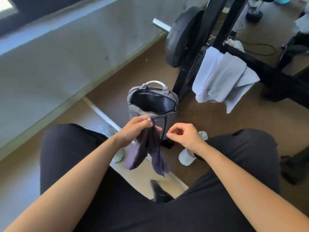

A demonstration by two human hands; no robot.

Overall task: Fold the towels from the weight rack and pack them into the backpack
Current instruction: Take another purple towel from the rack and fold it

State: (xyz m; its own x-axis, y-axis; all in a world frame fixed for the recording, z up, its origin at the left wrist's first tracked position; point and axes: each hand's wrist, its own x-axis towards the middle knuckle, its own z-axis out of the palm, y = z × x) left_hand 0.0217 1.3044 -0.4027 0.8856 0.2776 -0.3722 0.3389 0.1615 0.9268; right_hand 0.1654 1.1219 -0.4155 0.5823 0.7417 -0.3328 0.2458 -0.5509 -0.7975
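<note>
A dark purple towel (147,153) hangs limp between my knees, pinched at its top corner by my left hand (133,129). My right hand (184,134) hovers just to the right of it, fingers curled, holding nothing. Beyond my hands a grey backpack (138,111) stands upright on the floor with its main compartment unzipped and wide open, dark inside. A light blue towel (222,77) is draped over a low bar of the black weight rack (260,67) to the right of the backpack.
A barbell with a black weight plate (180,39) rests on the rack behind the backpack. A white pipe (102,113) lies on the brown floor at left, along a grey wall. My white shoes (187,156) flank the backpack. A dumbbell (254,14) sits far back.
</note>
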